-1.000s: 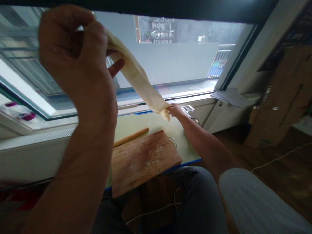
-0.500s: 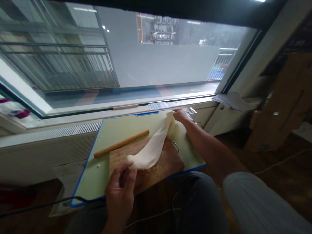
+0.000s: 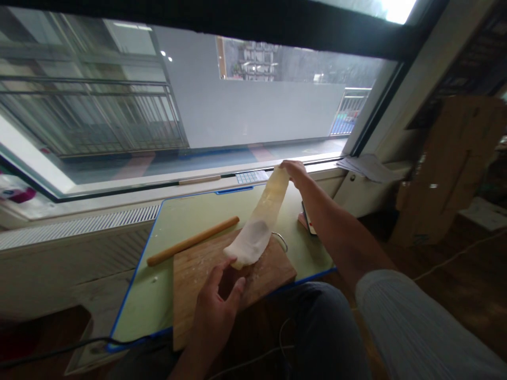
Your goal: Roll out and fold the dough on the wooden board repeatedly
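Observation:
A long, thin sheet of dough (image 3: 259, 232) hangs slantwise over the wooden cutting board (image 3: 194, 295). My right hand (image 3: 293, 171) pinches its far end, raised near the window sill, and the upper stretch looks thin and lets light through. The lower end sags close above the board; I cannot tell whether it touches. At that lower end is my left hand (image 3: 217, 303), thumb and index finger apart, with the index fingertip against the dough's edge. A wooden rolling pin (image 3: 194, 241) lies along the board's left far edge. White flour specks dot the board.
The board rests on a pale green table (image 3: 138, 306) with a blue rim. A metal handle (image 3: 282, 241) sticks out from the board's far right. A phone (image 3: 309, 220) lies beside my right forearm. Papers (image 3: 366, 166) sit on the ledge; a window (image 3: 257, 111) stands ahead.
My right hand has lifted the far end of the dough higher, so the sheet hangs more steeply. My left hand has moved right and slightly away from me, its fingers spread wider.

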The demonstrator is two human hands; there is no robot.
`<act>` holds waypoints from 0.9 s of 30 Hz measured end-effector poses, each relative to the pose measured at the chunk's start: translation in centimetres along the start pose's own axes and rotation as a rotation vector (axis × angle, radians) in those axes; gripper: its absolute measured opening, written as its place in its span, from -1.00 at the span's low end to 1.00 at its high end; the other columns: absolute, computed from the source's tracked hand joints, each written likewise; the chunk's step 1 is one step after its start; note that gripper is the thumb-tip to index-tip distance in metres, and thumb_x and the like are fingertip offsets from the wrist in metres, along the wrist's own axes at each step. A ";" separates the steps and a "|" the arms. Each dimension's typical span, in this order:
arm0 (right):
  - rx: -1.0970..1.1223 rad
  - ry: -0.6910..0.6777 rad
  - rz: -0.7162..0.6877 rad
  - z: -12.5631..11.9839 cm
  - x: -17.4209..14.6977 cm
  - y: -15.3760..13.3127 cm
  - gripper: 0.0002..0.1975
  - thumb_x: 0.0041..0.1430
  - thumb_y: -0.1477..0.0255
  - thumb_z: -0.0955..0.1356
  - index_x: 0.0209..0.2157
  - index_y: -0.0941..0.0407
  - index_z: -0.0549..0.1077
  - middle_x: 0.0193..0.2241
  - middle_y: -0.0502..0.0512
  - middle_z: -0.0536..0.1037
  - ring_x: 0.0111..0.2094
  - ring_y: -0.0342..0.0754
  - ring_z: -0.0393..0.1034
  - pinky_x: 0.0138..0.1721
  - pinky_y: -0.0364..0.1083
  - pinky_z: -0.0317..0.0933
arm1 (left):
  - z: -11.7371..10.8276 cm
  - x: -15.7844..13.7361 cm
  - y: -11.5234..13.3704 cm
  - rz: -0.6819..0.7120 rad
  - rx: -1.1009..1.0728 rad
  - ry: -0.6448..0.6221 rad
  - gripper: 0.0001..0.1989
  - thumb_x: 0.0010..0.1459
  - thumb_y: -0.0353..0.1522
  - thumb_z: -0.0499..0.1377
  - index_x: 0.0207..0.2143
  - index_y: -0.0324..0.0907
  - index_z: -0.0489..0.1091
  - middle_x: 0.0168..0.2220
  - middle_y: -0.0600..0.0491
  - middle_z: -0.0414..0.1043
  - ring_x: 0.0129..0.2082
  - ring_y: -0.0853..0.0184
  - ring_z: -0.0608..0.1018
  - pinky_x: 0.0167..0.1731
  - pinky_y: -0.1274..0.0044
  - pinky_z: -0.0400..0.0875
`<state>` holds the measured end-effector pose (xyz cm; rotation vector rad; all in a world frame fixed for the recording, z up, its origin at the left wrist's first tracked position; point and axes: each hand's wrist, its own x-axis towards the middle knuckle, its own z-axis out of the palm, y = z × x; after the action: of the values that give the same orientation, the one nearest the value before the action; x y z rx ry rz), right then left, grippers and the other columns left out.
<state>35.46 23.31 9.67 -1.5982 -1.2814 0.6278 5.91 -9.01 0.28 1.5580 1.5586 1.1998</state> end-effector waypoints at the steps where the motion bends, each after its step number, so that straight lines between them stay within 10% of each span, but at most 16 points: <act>1: 0.000 0.044 -0.075 -0.1 0.3 -0.2 -0.67 0.14 0.42 0.40 -0.07 0.18 0.66 -0.12 0.17 0.68 -0.11 0.12 0.58 -0.05 0.04 0.50 | 0.2 0.1 0.1 -0.022 0.008 -0.041 -0.45 0.21 -0.07 0.30 0.19 -0.08 0.54 0.16 -0.10 0.62 0.22 0.03 0.60 0.25 0.18 0.46; 5: -0.239 0.045 -0.451 -0.1 -1.0 -0.1 -0.58 0.19 0.42 0.42 0.08 0.11 0.65 0.22 0.15 0.59 0.24 0.14 0.47 0.33 0.11 0.30 | 1.1 1.0 0.7 -0.049 0.122 -0.170 -0.42 0.21 -0.13 0.30 0.25 -0.07 0.50 0.22 -0.10 0.56 0.23 0.05 0.57 0.29 0.16 0.39; 12: -0.680 -0.456 -0.684 -0.2 -9.1 4.1 -0.62 0.27 0.51 0.44 0.10 0.06 0.68 0.22 0.14 0.62 0.25 0.14 0.51 0.36 0.07 0.29 | 0.6 1.1 0.7 -0.005 0.329 -0.138 -0.52 0.21 -0.22 0.31 0.18 -0.07 0.55 0.08 -0.10 0.60 0.13 0.04 0.59 0.23 0.12 0.41; 16: -0.668 -0.592 -0.694 -1.0 -10.8 5.2 -0.56 0.13 0.60 0.49 0.03 0.00 0.71 0.19 0.09 0.64 0.24 0.18 0.53 0.35 0.10 0.31 | 0.3 0.9 0.3 0.009 0.341 -0.136 -0.57 0.21 -0.22 0.32 0.13 -0.04 0.58 0.03 -0.06 0.62 0.07 0.06 0.62 0.17 0.15 0.46; 22: -0.354 -0.405 -0.498 0.6 -10.7 4.3 -0.33 0.08 0.69 0.43 0.23 0.04 0.59 0.25 0.14 0.59 0.20 0.08 0.55 0.28 0.04 0.37 | 0.4 1.2 0.3 0.027 0.335 -0.125 -0.60 0.21 -0.25 0.32 0.10 -0.06 0.59 -0.01 -0.06 0.64 0.04 0.06 0.63 0.13 0.16 0.46; 27: -0.278 -0.248 -0.172 2.7 -10.0 3.2 -0.70 0.22 0.50 0.45 -0.02 0.11 0.71 -0.06 0.11 0.75 -0.07 0.01 0.65 -0.05 -0.12 0.46 | 0.1 1.3 0.7 0.091 0.413 -0.127 -0.75 0.24 -0.29 0.31 -0.03 -0.04 0.62 -0.02 -0.02 0.66 0.05 0.05 0.61 0.14 0.14 0.42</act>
<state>31.44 14.93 4.01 -1.6445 -1.7323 0.5714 6.20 -7.79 1.11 1.9432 1.7422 0.8376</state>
